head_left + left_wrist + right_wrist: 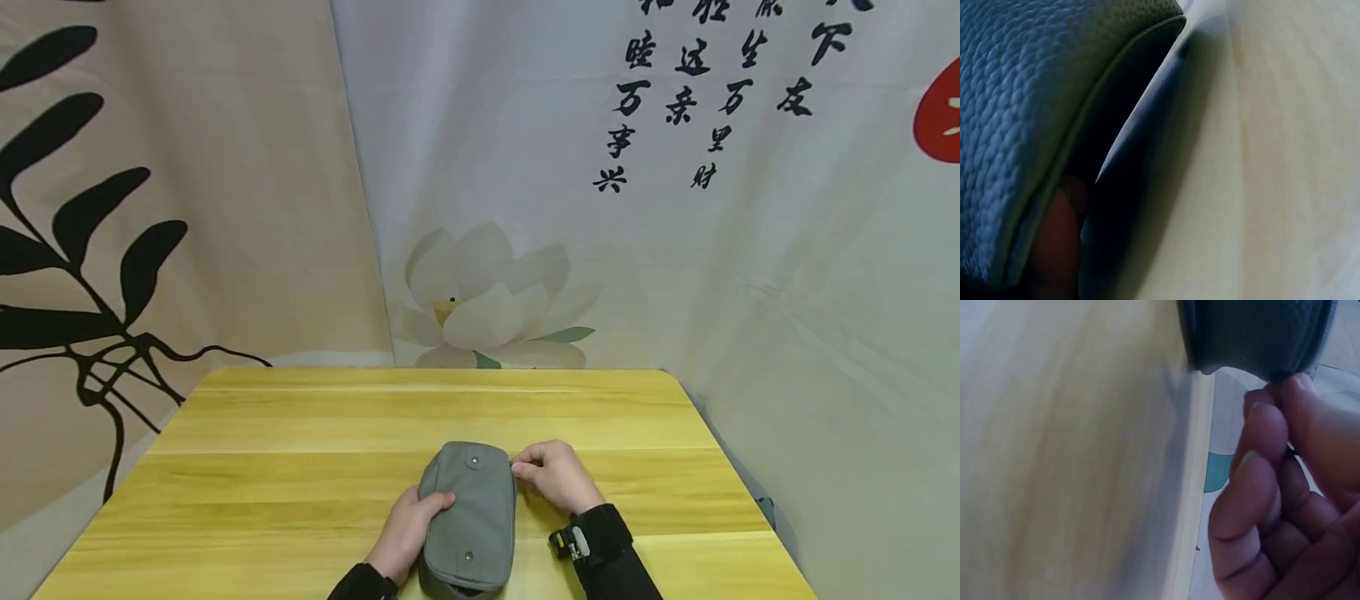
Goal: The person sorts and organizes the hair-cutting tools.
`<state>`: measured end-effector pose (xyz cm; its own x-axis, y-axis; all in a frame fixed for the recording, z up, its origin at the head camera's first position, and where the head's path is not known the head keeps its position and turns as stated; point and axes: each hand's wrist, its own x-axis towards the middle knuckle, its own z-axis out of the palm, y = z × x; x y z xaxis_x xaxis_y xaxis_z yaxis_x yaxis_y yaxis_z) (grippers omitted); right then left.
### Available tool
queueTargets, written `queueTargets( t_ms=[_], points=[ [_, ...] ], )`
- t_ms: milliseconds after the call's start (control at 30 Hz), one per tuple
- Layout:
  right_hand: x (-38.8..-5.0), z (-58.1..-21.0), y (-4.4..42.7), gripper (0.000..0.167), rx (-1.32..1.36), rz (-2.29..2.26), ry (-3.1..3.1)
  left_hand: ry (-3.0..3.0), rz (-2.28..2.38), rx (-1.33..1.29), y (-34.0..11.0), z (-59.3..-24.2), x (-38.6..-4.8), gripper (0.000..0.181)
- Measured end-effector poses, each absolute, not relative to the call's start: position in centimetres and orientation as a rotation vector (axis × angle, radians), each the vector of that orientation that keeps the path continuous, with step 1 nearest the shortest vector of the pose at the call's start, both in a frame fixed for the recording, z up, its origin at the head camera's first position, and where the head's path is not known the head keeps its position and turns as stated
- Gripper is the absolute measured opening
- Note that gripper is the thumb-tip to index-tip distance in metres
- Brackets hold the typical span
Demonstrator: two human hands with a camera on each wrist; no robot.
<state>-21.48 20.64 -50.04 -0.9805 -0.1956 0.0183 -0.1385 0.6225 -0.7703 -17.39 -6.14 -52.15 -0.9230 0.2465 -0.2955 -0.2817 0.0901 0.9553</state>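
Observation:
A grey leather-like bag (470, 517) with two snap studs on its upper face is held tilted over the wooden table. My left hand (405, 525) grips its left side, thumb on the upper face; in the left wrist view a finger (1057, 244) shows under the bag's pebbled edge (1004, 125). At the far right edge my right hand (558, 477) pinches what looks like the zipper pull between thumb and forefinger. The right wrist view shows those fingertips (1300, 384) against the bag's end (1254, 337); the pull itself is mostly hidden.
The yellow wood-grain table (300, 425) spreads around both hands. Behind it hangs a pale cloth (480, 167) printed with a lotus, dark leaves and writing. A dark band with a small device (573, 542) sits on the right wrist.

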Motion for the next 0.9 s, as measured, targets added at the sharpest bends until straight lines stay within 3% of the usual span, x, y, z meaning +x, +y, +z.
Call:
queueTargets(
  t_ms=[900],
  points=[
    [-21.17,-50.31,20.68,0.009,-0.439,-1.158,2.876,2.041,1.891,-0.086,-6.06,-52.16,-17.12,0.066]
  ],
)
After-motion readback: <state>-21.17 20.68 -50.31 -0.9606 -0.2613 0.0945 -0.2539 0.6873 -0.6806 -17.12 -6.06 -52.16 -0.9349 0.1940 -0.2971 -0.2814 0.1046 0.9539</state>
